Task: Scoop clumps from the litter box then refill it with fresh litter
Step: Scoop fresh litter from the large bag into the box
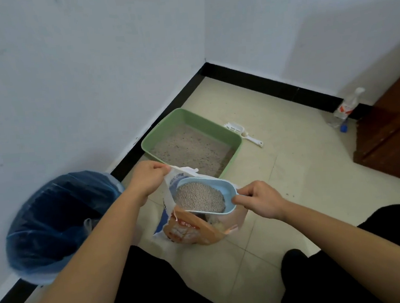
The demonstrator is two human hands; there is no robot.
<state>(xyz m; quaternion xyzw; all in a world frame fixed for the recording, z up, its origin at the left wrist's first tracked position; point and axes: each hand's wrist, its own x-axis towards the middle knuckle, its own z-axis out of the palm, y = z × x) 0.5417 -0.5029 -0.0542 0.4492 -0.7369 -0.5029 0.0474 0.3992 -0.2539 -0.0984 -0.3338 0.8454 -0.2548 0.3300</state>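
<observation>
The rim of the litter bag (192, 228) is pinched by the left hand (147, 179); a blue scoop (225, 193), heaped with grey litter (199, 199), is gripped at its handle by the right hand (258, 200) above the bag's mouth; the green litter box (226, 133) is set on the floor in the corner, just beyond the bag; a white slotted scoop (242, 133) lies beside the box; a bin (58, 223) lined in blue is placed at the left wall.
</observation>
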